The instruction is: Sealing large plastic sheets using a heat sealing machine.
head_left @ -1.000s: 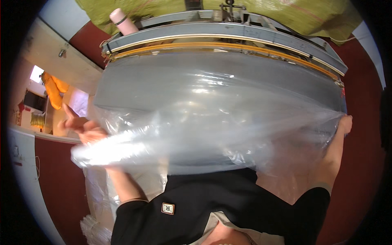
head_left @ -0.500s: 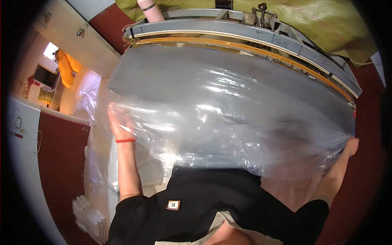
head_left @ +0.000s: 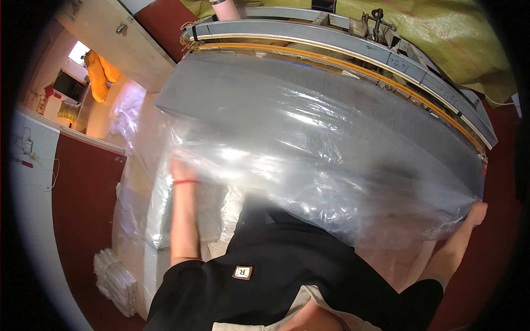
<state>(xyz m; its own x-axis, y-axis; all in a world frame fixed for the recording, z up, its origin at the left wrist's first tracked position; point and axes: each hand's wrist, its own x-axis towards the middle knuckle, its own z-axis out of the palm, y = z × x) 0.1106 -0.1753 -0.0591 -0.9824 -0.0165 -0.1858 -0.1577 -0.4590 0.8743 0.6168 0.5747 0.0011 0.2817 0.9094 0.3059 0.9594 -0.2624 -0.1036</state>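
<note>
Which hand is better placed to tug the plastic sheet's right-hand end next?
Probably the right hand: it looks closed on the plastic sheet at that end, where creases gather. The left hand is at the opposite side, blurred, its grip unclear.

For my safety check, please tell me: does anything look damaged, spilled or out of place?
Nothing clearly stands out. The clear plastic film is wrinkled, but the right hand grips its edge, so creases seem normal.

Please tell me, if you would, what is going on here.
A person spreads clear plastic film across a grey work surface. The right hand grips the film at the surface's right end. The left hand is at the film's left side, blurred, so its hold is unclear. A long grey metal bar runs along the far side.
</note>
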